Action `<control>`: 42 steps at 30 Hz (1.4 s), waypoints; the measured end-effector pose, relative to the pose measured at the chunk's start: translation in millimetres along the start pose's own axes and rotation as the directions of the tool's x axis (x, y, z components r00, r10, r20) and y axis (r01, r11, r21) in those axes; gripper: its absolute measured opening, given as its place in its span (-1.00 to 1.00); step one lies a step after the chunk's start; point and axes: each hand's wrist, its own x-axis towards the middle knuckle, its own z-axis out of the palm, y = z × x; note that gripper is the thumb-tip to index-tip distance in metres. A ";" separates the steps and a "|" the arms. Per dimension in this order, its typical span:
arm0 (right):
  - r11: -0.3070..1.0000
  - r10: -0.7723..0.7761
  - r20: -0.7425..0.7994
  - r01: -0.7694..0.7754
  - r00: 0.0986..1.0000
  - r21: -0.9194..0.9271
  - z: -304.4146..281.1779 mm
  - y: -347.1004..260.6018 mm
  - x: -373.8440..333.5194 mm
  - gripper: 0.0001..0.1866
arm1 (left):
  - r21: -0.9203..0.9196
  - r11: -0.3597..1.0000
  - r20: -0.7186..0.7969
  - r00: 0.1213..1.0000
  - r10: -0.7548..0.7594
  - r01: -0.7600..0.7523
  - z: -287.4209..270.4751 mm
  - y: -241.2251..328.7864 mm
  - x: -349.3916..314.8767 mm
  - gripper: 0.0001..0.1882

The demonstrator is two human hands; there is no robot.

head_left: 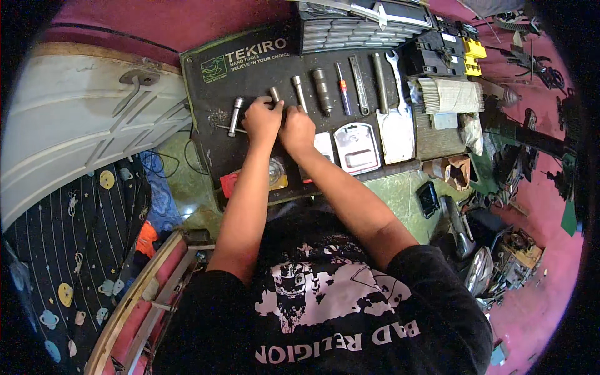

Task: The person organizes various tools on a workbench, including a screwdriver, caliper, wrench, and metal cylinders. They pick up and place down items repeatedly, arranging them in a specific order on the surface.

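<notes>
On the dark tool mat [206, 100] my left hand [261, 122] is closed, fingers curled around the lower end of a short steel socket [275, 94]. Close beside it, my right hand [297, 130] is curled at the lower end of a long-necked socket tool [299, 90]; what its fingers hold is hidden. A steel tube socket [235, 117] lies left of my left hand, with a thin metal rod [226, 128] near its lower end. To the right lie a thick dark cylindrical tool [322, 90], a screwdriver [344, 90], an adjustable wrench [359, 84], a steel tube [380, 81] and an open-ended spanner [397, 81].
Blister packs [357, 148] and a white sheet [396, 134] lie along the mat's near side. A drawer cabinet [362, 34] stands behind, with black cases [437, 53] and a paper stack [450, 95] at right. A white door [94, 112] borders the left.
</notes>
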 end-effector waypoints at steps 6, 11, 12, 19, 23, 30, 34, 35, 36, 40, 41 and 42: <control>1.000 -0.011 0.008 0.011 1.000 -0.026 5.7 3.4 5.8 -0.81 | -0.007 0.999 0.044 0.998 -0.040 0.040 -0.9 2.8 6.9 -0.61; 1.000 -0.010 -0.016 0.010 1.000 -0.016 9.2 2.7 7.5 -0.80 | 0.006 0.999 0.036 0.999 -0.041 0.041 3.6 0.8 8.9 -0.61; 1.000 -0.016 -0.019 0.016 1.000 -0.015 9.9 3.8 7.6 -0.80 | 0.015 0.999 0.033 0.999 -0.039 0.038 2.6 2.3 8.6 -0.61; 0.947 -0.286 -0.057 0.273 0.956 -0.168 -7.1 11.8 -19.2 -0.76 | -0.048 0.998 0.017 0.999 0.031 -0.030 -11.2 -15.3 -2.4 -0.65; 0.899 -0.348 0.188 0.384 0.918 -0.210 -40.1 18.3 -68.3 -0.82 | 0.048 0.991 -0.182 0.974 0.132 -0.125 -48.5 -51.9 -18.9 -0.68; 0.854 -0.491 0.194 0.514 0.849 -0.086 -13.8 10.4 -74.0 -0.77 | 0.367 0.914 -0.029 0.980 0.196 -0.173 -88.1 -111.4 -21.0 -0.57; 0.835 -0.503 0.168 0.527 0.848 -0.160 21.9 -33.5 -35.1 -0.72 | 0.461 0.822 0.111 0.941 0.320 -0.334 -95.9 -112.1 -8.2 -0.61; 0.838 -0.464 0.236 0.510 0.854 -0.197 29.4 -43.9 -24.1 -0.72 | 0.452 0.817 0.137 0.933 0.334 -0.359 -98.7 -112.9 -3.5 -0.65; 0.836 -0.422 0.303 0.496 0.855 -0.237 34.4 -50.9 -15.5 -0.73 | 0.441 0.812 0.160 0.924 0.347 -0.381 -103.5 -112.8 0.8 -0.69; 0.887 -0.312 0.389 0.412 0.867 -0.207 61.5 -47.9 6.8 -0.83 | 0.398 0.799 0.211 0.893 0.398 -0.450 -105.0 -113.8 6.6 -0.80; 0.884 -0.328 0.402 0.428 0.855 -0.189 62.5 -45.5 8.2 -0.83 | 0.389 0.796 0.220 0.886 0.409 -0.464 -103.9 -114.6 4.3 -0.81; 0.881 -0.343 0.412 0.441 0.844 -0.172 61.9 -41.0 9.8 -0.82 | 0.389 0.800 0.201 0.889 0.411 -0.458 -102.9 -116.3 0.6 -0.80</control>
